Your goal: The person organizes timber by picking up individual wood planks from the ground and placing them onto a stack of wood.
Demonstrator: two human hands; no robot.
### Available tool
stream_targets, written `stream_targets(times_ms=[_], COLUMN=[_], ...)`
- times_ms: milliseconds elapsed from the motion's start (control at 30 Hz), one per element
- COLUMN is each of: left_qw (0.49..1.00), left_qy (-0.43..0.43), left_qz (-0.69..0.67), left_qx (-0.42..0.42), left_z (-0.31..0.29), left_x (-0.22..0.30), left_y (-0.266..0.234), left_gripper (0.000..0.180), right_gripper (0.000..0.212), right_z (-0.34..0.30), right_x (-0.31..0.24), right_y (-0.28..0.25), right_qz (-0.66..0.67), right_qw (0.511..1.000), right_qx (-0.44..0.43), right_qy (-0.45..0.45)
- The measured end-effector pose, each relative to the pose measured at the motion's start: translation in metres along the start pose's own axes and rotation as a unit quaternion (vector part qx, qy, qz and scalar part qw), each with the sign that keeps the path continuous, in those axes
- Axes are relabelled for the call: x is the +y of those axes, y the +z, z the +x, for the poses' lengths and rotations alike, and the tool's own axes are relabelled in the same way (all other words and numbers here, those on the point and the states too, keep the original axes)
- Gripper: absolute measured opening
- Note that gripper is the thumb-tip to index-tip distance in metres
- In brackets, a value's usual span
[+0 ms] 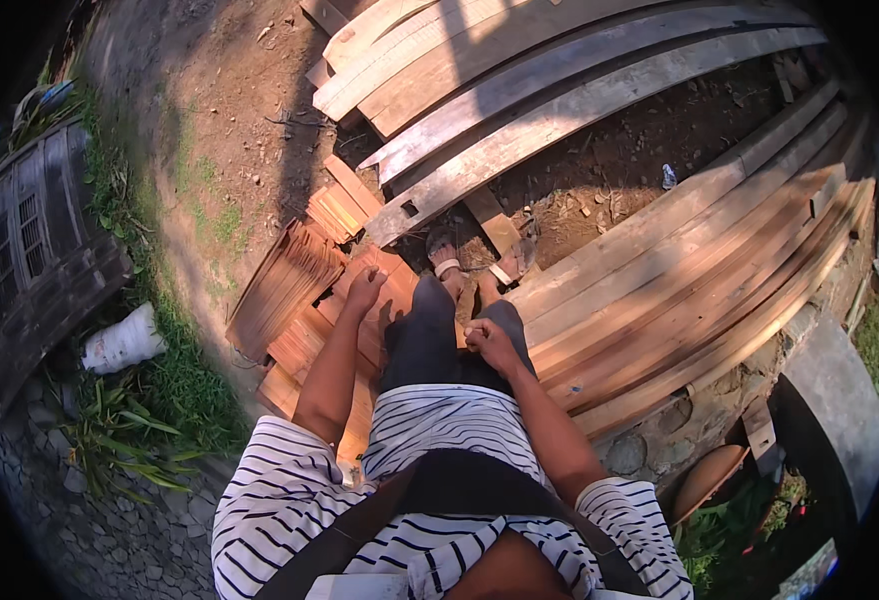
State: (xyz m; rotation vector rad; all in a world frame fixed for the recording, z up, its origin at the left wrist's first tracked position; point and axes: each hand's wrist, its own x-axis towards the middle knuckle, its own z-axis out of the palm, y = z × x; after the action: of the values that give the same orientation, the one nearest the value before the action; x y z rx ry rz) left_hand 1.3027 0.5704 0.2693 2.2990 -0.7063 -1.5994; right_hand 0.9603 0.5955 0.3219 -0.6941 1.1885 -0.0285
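Note:
My left hand (363, 291) is over the reddish wooden boards (395, 277) in front of my left knee. Its back faces up and its fingers are mostly hidden beneath it, so its grip is unclear. Beside it stands a bundle of thin wooden slats (287, 283), packed on edge. My right hand (492, 343) is closed by my right knee, thumb against the curled fingers; whatever it may hold is too small or hidden. A smaller stack of thin wood pieces (337, 211) lies just beyond my left hand.
Long planks (599, 130) lie across the far side, and more long boards (679, 300) are stacked at right above a stone edge. My sandalled feet (447, 265) stand between them on dirt. A white sack (124, 340) and a weathered wooden frame (34, 235) are at left.

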Motion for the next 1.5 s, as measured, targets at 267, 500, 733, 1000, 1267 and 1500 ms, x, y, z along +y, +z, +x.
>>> stream_targets(times_ms=[267,500,733,1000,1267,1500], left_qw=[0.984,0.98,0.96,0.962,0.942,0.943], left_qy=[0.013,-0.026,-0.006,0.001,0.036,-0.028], left_qz=[0.125,0.18,0.078,0.072,0.149,0.093], left_qx=[0.126,-0.081,-0.27,-0.262,-0.297,-0.319], left_z=[0.169,0.313,0.366,0.317,0.121,-0.067], left_x=[-0.098,-0.091,-0.119,-0.121,0.003,0.087], left_y=[-0.018,-0.004,0.01,-0.011,-0.036,-0.046], left_gripper=[0.073,0.092,0.066,0.067,0.076,0.068], right_gripper=[0.034,0.036,0.041,0.046,0.043,0.024], right_z=[0.153,0.368,0.482,0.414,0.213,0.028], right_x=[0.035,0.068,0.073,0.018,-0.044,-0.067], right_y=[-0.003,0.08,0.106,0.108,0.104,0.096], right_qz=[0.222,0.345,0.191,0.197,0.247,0.189], right_qw=[0.965,0.933,0.97,0.967,0.961,0.977], right_qx=[0.007,0.029,0.141,0.157,0.11,0.102], right_qy=[0.138,0.099,0.06,0.048,0.054,-0.008])
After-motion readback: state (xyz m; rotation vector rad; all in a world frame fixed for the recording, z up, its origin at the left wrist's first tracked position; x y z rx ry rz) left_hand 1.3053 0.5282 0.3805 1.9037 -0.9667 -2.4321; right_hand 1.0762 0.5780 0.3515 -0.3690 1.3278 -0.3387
